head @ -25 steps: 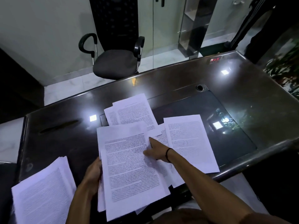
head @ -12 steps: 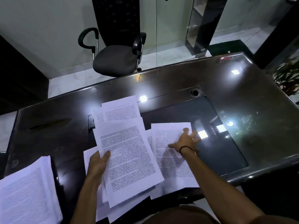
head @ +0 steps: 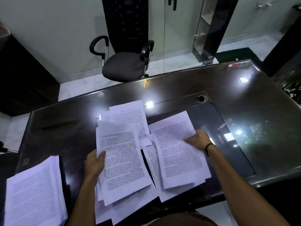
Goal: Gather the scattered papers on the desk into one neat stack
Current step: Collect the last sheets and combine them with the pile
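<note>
Printed white sheets lie scattered on the dark glossy desk (head: 228,88). My left hand (head: 94,165) grips the left edge of a bundle of sheets (head: 123,159), thumb on top, with more loose pages fanned out beneath it. My right hand (head: 197,140) pinches the right edge of a single sheet (head: 177,154), which is lifted slightly and tilted. Under that sheet lies another page (head: 151,160). Two more sheets (head: 130,116) lie farther back, partly covered by the left bundle.
A thick stack of printed paper (head: 32,193) sits at the desk's near-left corner. A black office chair (head: 125,64) stands beyond the far edge. A round cable hole (head: 201,98) is at the back right. A plant (head: 293,88) shows at the far right.
My right hand went from pressing flat on the right sheet to pinching its edge and lifting it. My left hand lifted its bundle a little. The camera has tilted and moved closer.
</note>
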`<state>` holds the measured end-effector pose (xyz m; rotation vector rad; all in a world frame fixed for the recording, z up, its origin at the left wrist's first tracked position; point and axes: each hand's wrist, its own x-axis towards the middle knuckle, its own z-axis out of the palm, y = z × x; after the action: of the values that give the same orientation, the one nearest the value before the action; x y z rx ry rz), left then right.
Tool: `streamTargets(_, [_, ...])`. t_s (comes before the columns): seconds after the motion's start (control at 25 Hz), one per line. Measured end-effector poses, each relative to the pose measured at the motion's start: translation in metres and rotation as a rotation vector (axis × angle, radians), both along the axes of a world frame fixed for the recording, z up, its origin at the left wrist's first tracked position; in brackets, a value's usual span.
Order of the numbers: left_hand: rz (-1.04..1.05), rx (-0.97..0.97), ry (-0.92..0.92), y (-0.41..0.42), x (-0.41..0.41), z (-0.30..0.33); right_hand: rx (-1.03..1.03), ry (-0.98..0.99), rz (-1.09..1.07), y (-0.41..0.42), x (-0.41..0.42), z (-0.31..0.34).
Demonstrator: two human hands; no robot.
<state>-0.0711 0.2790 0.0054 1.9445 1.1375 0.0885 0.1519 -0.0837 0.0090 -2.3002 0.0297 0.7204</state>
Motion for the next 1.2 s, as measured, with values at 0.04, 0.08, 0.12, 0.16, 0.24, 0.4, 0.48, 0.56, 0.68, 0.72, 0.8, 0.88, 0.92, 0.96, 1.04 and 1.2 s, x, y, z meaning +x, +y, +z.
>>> streamTargets(0.04, [0.004, 0.014, -0.007, 0.003, -0.002, 0.001, 0.077, -0.003, -0.001, 0.003, 0.006, 0.009])
streamTargets(0.08, [0.012, 0.009, -0.015, 0.005, -0.003, 0.004, 0.154, 0.016, 0.001, 0.007, 0.011, 0.02])
streamTargets(0.12, [0.014, -0.007, -0.03, 0.007, -0.004, 0.006, 0.244, 0.062, 0.019, 0.013, 0.013, 0.03])
streamTargets(0.16, [0.013, -0.031, -0.046, 0.007, -0.006, 0.008, 0.323, 0.117, 0.054, 0.021, 0.014, 0.038])
streamTargets(0.24, [0.022, -0.143, -0.098, 0.006, -0.007, 0.012, 0.405, 0.177, 0.114, 0.045, 0.008, 0.043])
streamTargets(0.4, [0.124, -0.555, -0.254, -0.008, -0.011, 0.025, 0.482, 0.241, 0.21, 0.115, -0.033, 0.01])
streamTargets(0.48, [0.211, -0.657, -0.276, -0.009, -0.02, 0.026, 0.55, 0.337, 0.283, 0.153, -0.059, -0.009])
streamTargets(0.56, [0.345, -0.832, -0.297, 0.0, -0.032, 0.021, 0.559, 0.368, 0.353, 0.187, -0.08, -0.019])
streamTargets(0.68, [0.393, -0.825, -0.251, 0.013, -0.05, 0.009, 0.504, 0.338, 0.475, 0.226, -0.094, -0.025])
streamTargets(0.72, [0.396, -0.715, -0.223, 0.019, -0.057, 0.002, 0.481, 0.348, 0.509, 0.238, -0.092, -0.027])
streamTargets(0.8, [0.446, -0.589, -0.205, 0.036, -0.067, -0.008, 0.433, 0.406, 0.515, 0.257, -0.08, -0.031])
streamTargets(0.88, [0.501, -0.526, -0.216, 0.057, -0.071, -0.004, 0.333, 0.304, 0.445, 0.275, -0.061, -0.034])
streamTargets(0.92, [0.529, -0.472, -0.211, 0.07, -0.069, 0.001, 0.175, 0.132, 0.41, 0.282, -0.047, -0.039])
streamTargets(0.96, [0.544, -0.416, -0.204, 0.08, -0.069, 0.007, -0.023, -0.033, 0.359, 0.285, -0.034, -0.039])
streamTargets(1.04, [0.561, -0.335, -0.233, 0.103, -0.067, 0.011, -0.281, -0.152, 0.179, 0.287, -0.008, -0.04])
streamTargets(1.2, [0.561, -0.358, -0.265, 0.132, -0.057, 0.016, -0.257, -0.014, 0.045, 0.282, 0.031, -0.044])
